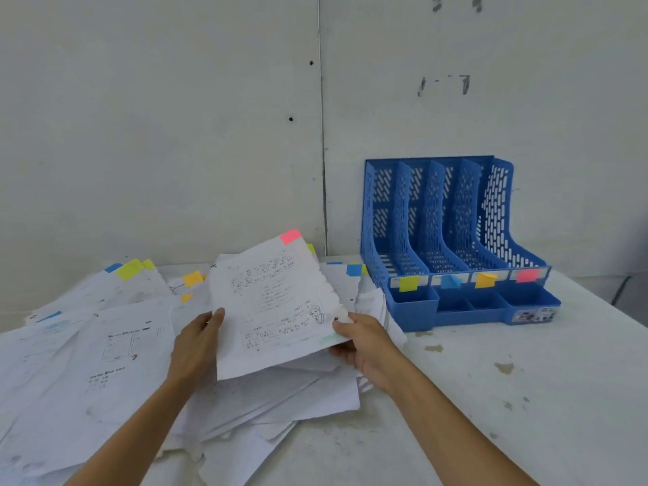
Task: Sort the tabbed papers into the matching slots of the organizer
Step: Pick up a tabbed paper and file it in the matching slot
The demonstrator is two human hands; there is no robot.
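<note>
While its left edge is gripped by the left hand (198,340) and its right edge pinched by the right hand (361,340), a pink-tabbed paper (273,303) is held above the paper pile (105,345), left of the organizer (452,222), whose pink-labelled slot (527,275) is rightmost.

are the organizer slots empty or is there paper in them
Empty. All four slots of the organizer show only blue plastic walls and floor; no white paper stands in any of them.

One organizer (498,219) with four slots (403,263), four labels (409,283), one lifted sheet (273,303), two hands (196,342) (366,342)
</note>
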